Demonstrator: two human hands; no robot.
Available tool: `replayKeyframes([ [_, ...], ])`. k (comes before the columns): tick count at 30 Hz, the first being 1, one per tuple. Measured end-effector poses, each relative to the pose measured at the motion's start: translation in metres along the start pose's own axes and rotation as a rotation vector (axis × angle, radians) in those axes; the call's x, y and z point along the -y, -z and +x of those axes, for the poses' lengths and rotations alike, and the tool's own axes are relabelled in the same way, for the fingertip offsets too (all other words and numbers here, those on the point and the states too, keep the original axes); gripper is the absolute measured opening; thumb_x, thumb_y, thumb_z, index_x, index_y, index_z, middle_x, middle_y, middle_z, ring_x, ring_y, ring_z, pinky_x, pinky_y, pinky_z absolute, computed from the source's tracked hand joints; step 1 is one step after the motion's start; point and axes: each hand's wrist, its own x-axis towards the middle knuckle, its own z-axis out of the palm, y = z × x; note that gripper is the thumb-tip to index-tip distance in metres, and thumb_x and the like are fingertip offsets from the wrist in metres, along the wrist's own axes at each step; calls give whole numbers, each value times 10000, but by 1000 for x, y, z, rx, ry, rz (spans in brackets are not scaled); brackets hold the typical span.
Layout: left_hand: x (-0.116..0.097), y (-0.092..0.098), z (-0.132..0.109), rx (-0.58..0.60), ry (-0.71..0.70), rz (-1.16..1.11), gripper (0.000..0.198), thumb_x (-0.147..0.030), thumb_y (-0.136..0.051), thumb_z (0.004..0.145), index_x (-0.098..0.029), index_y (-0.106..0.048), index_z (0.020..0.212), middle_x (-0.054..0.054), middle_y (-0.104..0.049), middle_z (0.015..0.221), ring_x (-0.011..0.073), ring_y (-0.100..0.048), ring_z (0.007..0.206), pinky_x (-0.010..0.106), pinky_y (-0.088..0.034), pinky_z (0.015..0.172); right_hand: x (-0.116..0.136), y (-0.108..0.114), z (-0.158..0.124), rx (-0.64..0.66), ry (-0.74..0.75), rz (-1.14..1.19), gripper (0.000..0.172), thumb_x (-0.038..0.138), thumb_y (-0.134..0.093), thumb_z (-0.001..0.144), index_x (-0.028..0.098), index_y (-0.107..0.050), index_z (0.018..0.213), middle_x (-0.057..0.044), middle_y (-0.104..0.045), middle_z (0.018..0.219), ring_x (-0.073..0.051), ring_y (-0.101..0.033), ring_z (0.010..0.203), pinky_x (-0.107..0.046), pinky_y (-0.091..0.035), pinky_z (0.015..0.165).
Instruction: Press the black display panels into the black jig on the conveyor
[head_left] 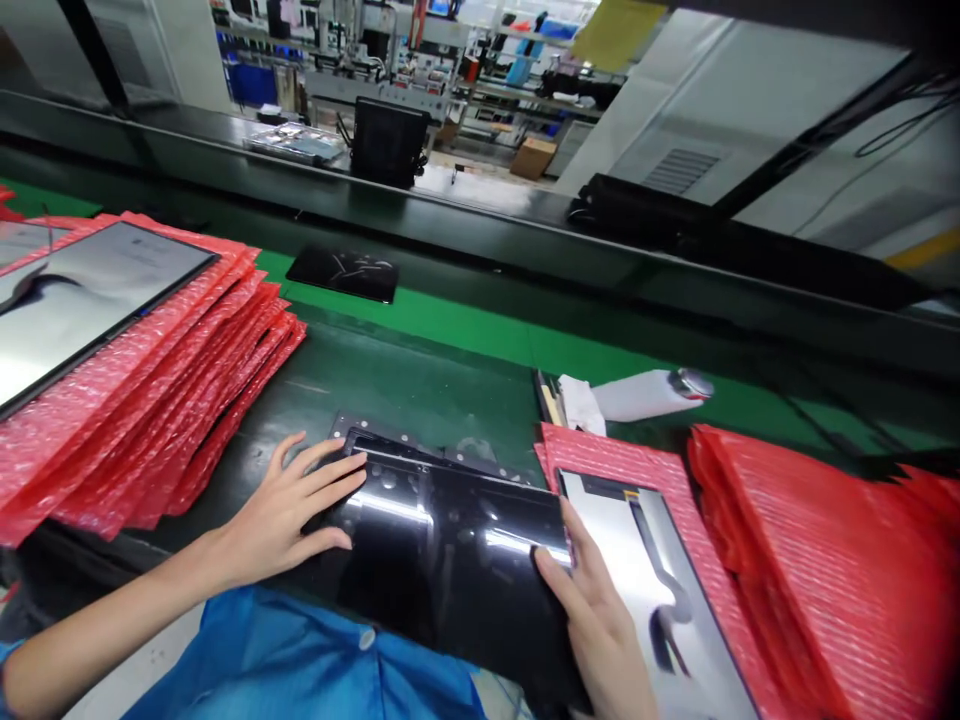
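Observation:
A black, glossy display panel (pixel 457 560) lies tilted in front of me at the bench edge, reflecting the lights. My right hand (pixel 600 610) grips its right end, thumb on the glossy face and fingers along the far edge. Fingers spread, my left hand (pixel 296 515) rests with its fingertips at the panel's upper left corner. Behind the panel, a dark plate with screw-like dots (pixel 405 437) shows partly from underneath. Just right of my right hand, a silver-backed panel (pixel 645 560) lies on pink bubble wrap (pixel 607 446).
Red bubble-wrap pouches (pixel 210 370) are stacked at left with a silver-backed panel (pixel 112 280) on top. More red pouches (pixel 817 560) lie at right. A white bottle (pixel 649 394) lies near the back. Another black panel (pixel 345 273) sits by the raised ledge (pixel 480 225).

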Motion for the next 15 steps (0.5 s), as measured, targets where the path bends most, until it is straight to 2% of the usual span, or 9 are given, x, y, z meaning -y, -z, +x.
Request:
replayKeyframes([
  [6, 15, -13, -3, 9, 54, -54, 642, -534, -518, 941, -275, -338, 1501, 82, -462, 1504, 284, -325, 1440, 573, -78, 1171, 7, -17, 11, 47, -61, -31, 798, 521, -704, 786, 286, -409, 1489, 2, -329, 1586, -260, -208, 1486, -427, -229, 1199],
  [11, 17, -17, -3, 5, 74, -109, 617, -514, -523, 944, -278, -361, 1491, 84, -470, 1497, 282, -318, 1449, 578, -87, 1173, 6, -20, 10, 29, -69, -58, 785, 521, -696, 797, 295, -403, 1490, 14, -315, 1592, -254, -174, 1495, -450, -158, 1214],
  [15, 18, -19, -2, 2, 76, -123, 607, -499, -524, 947, -275, -367, 1489, 97, -478, 1489, 289, -328, 1443, 587, -108, 1167, 1, -21, 12, 0, -82, -42, 807, 534, -713, 768, 278, -426, 1478, -5, -348, 1577, -271, -215, 1483, -452, -198, 1206],
])
